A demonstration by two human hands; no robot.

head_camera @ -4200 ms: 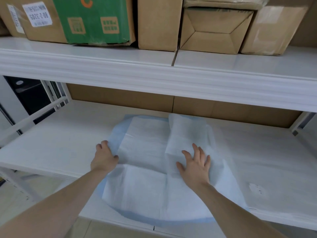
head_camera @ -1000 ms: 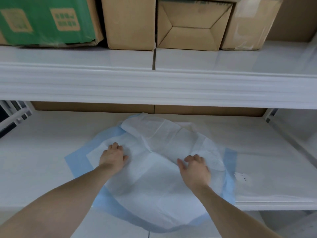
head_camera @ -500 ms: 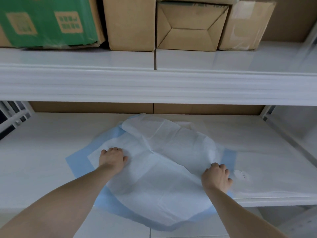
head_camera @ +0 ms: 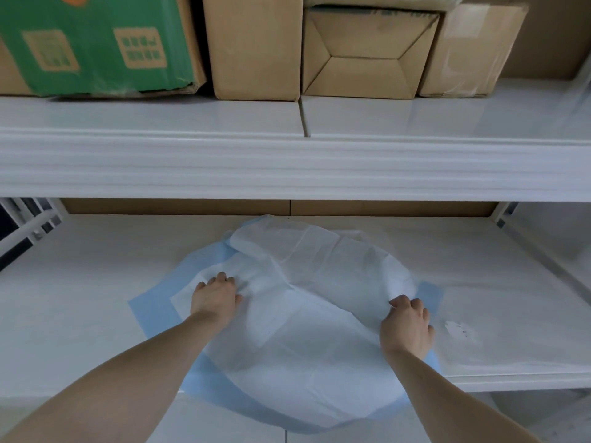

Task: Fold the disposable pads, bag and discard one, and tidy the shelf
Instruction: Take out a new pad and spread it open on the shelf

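Pad (head_camera: 300, 340) lies crumpled, long axis near-to-far, on shelf (head_camera: 80, 314).

One head-worn view looks forward and down, close over the lower shelf (head_camera: 80, 314) and forearms

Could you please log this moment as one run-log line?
left hand presses pad | right hand grips pad's right edge | lower shelf | fold unfinished

white disposable pad (head_camera: 307, 330) with blue border, white shelf (head_camera: 80, 298), green-printed box (head_camera: 96, 43), plain brown cardboard boxes (head_camera: 252, 43)
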